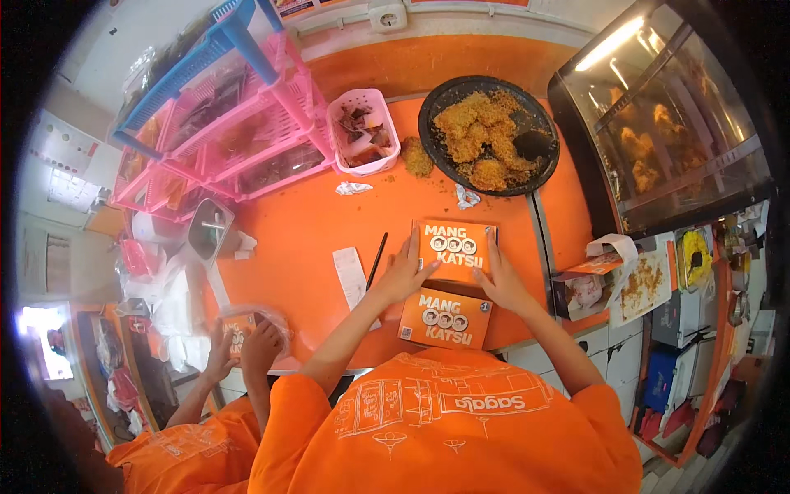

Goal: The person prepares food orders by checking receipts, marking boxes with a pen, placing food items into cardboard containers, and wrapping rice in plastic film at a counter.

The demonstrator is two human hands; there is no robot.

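My left hand (pixel 401 272) and my right hand (pixel 505 281) press against opposite sides of a closed orange cardboard food box (pixel 455 238), thumbs over its lid. Printed lettering and cartoon faces cover that lid. A second, matching orange box (pixel 444 318) lies just below it, between my forearms and close to my body. Left of my left hand are a black pen (pixel 378 256) and a slip of printed paper (pixel 349 275), partly tucked behind my forearm. A crumpled white scrap (pixel 467 197) lies beyond the held box.
A black round dish (pixel 427 139) holds breaded fried pieces. Left of it stand a pink basket (pixel 376 167) of sachets and a pink rack (pixel 290 111). A lit glass display case (pixel 654 136) is at right. At left, a co-worker's hands (pixel 259 343) hold a bagged box.
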